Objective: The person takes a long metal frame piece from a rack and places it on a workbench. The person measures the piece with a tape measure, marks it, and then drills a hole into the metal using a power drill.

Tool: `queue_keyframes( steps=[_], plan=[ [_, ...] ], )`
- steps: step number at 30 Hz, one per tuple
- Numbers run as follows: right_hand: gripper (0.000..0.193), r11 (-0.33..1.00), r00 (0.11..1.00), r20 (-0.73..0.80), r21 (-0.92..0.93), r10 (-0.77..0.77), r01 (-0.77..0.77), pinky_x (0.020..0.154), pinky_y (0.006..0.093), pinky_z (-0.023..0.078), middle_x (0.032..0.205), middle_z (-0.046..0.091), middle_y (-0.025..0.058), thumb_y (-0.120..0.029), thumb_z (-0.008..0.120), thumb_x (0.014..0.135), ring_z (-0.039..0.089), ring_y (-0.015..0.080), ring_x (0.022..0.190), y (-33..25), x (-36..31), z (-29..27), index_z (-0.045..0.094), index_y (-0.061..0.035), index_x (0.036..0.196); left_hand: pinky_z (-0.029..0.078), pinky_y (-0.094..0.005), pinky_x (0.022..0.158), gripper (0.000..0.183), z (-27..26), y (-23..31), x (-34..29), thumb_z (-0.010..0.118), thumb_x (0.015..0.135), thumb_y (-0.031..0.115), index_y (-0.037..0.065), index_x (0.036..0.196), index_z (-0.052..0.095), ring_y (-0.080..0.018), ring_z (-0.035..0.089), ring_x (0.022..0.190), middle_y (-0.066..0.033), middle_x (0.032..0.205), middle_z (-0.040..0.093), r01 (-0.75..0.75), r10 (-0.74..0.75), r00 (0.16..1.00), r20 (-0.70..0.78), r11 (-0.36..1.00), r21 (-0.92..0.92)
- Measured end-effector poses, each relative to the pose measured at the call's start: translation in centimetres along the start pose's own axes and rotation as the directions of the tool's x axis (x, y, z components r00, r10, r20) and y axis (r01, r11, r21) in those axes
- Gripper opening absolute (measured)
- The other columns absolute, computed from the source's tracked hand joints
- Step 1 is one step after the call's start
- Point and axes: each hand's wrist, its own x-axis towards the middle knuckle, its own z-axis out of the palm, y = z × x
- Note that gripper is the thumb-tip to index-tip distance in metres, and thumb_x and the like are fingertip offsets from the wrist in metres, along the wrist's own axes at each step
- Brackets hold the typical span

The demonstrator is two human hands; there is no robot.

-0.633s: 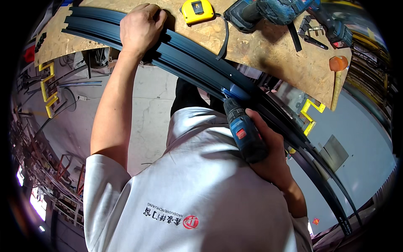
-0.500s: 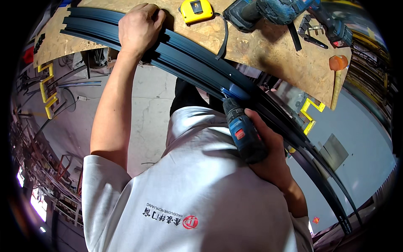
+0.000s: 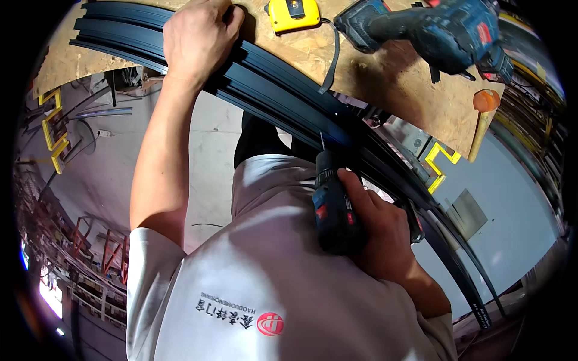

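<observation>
A long dark-grey metal profile [image 3: 274, 87] with grooved channels runs from the bench at upper left down to the right. My left hand [image 3: 198, 41] is closed over its far-left part, the fingertips partly hidden behind the edge. In my right hand [image 3: 385, 231] is a blue and black cordless drill [image 3: 333, 207], held close to my shirt and aimed away from me. Its thin drill bit [image 3: 323, 141] points at the profile's near side; whether the tip touches the metal I cannot tell.
On the wooden bench [image 3: 385, 90] lie a yellow tape measure [image 3: 295, 15] with a black strap, another blue and black power tool [image 3: 448, 39], and a mallet [image 3: 484, 114] with an orange head. Yellow zigzag brackets [image 3: 439, 165] show beyond the profile. A pale panel [image 3: 506, 204] is at right.
The drill has swung to point more straight ahead, and its bit now shows more plainly. My left hand keeps its hold on the profile. The whole view has shifted slightly.
</observation>
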Motion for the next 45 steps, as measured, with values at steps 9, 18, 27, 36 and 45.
queue_keyframes(
  steps=[9,18,27,36,45],
  plan=[
    [0.079,0.996,0.991,0.128,-0.088,0.044,-0.033,0.067,0.0430,0.054,0.088,0.066,0.0178,-0.016,0.080,0.078,0.070,0.0367,0.076,-1.3,1.7,-1.8,0.046,-0.0058,0.149,0.051,-0.0467,0.067,0.021,0.9,-0.6,0.1,0.070,0.080,0.015,0.002,0.068,0.059,-0.0377,0.062,0.069,-0.0169,0.069,0.058,-0.032,0.033,0.999,-0.033,0.999,0.023],
    [0.077,0.994,0.978,0.193,-0.092,0.076,-0.060,0.078,0.0382,0.058,0.107,0.072,0.0226,-0.002,0.082,0.073,0.074,0.0386,0.089,-1.6,2.6,-2.8,0.051,-0.0039,0.144,0.051,-0.0462,0.066,0.022,0.7,-0.8,0.1,0.070,0.080,0.015,0.002,0.066,0.058,-0.0372,0.061,0.067,-0.0165,0.067,0.056,-0.038,0.039,0.999,-0.026,0.999,0.038],
    [0.073,0.988,0.989,0.121,-0.116,-0.085,0.099,0.059,0.0414,0.054,0.077,0.064,0.0157,-0.019,0.079,0.078,0.068,0.0333,0.064,0.1,2.9,-2.2,0.052,-0.0020,0.144,0.051,-0.0454,0.065,0.021,1.6,-1.2,-0.2,0.070,0.078,0.013,0.003,0.065,0.057,-0.0364,0.061,0.065,-0.0165,0.065,0.055,-0.069,0.079,0.991,-0.113,0.994,0.086],
    [0.073,0.982,0.981,0.147,-0.124,-0.124,0.142,0.058,0.0409,0.055,0.077,0.065,0.0157,-0.019,0.078,0.079,0.068,0.0327,0.064,0.5,3.3,-2.6,0.051,-0.0010,0.145,0.051,-0.0445,0.064,0.021,1.7,-1.3,-0.2,0.069,0.077,0.012,0.003,0.065,0.056,-0.0364,0.060,0.063,-0.0165,0.062,0.054,-0.104,0.117,0.984,-0.132,0.989,0.105],
    [0.077,0.978,0.971,0.203,-0.137,-0.128,0.158,0.060,0.0419,0.056,0.079,0.065,0.0151,-0.020,0.079,0.079,0.068,0.0331,0.065,0.5,3.8,-3.2,0.049,-0.0016,0.147,0.053,-0.0436,0.065,0.018,1.5,-1.3,-0.1,0.068,0.076,0.011,0.002,0.065,0.057,-0.0358,0.062,0.063,-0.0165,0.062,0.055,-0.098,0.110,0.985,-0.130,0.991,0.095]
  ],
)
